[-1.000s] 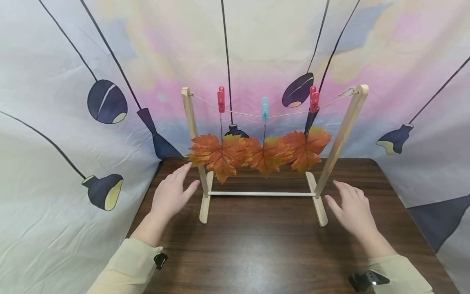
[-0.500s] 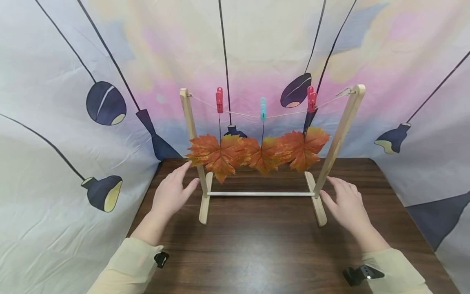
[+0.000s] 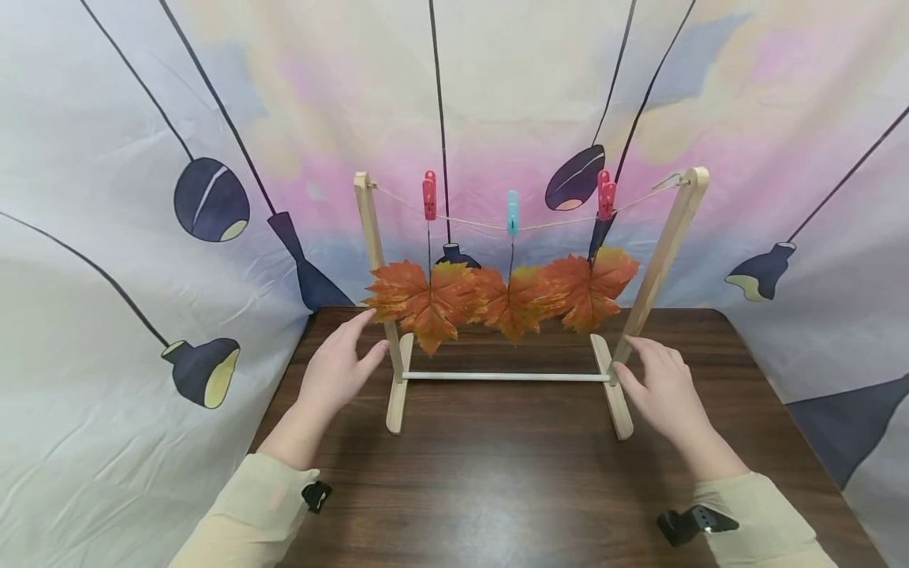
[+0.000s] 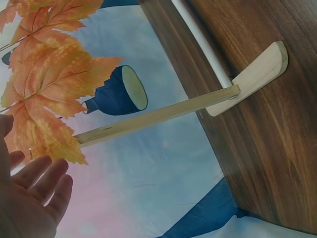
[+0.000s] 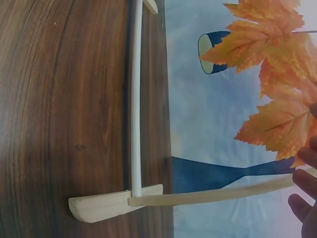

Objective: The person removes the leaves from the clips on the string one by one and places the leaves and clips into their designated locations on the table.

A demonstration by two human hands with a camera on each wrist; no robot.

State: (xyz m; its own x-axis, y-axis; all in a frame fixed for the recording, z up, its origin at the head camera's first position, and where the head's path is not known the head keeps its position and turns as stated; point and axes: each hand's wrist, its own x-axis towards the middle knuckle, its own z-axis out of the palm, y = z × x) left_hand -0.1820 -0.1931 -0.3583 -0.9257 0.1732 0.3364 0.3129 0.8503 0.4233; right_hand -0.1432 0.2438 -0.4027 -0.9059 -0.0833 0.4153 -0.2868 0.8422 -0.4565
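Note:
A small wooden drying rack (image 3: 663,260) stands upright on the table, a thin string tied between its two posts. Three orange maple leaves (image 3: 428,304) hang from the string by two red clothespins (image 3: 429,197) and a light blue clothespin (image 3: 512,214). My left hand (image 3: 337,369), fingers relaxed and spread, is beside the left post; in the left wrist view the fingers lie just below a leaf (image 4: 44,99). At the right post, my right hand (image 3: 663,386) has its fingertips against or very near the wood; contact is unclear. Neither hand grips anything.
A white rod (image 3: 504,377) joins the rack's two wooden feet (image 3: 620,410) low down. The dark wooden table (image 3: 490,489) reaches back to a painted cloth backdrop (image 3: 497,87) with printed lamps, which also runs along both sides.
My right hand has moved left, from apart from the right post to right up at it. The left hand has hardly moved. Rack, clothespins and leaves stay as they were.

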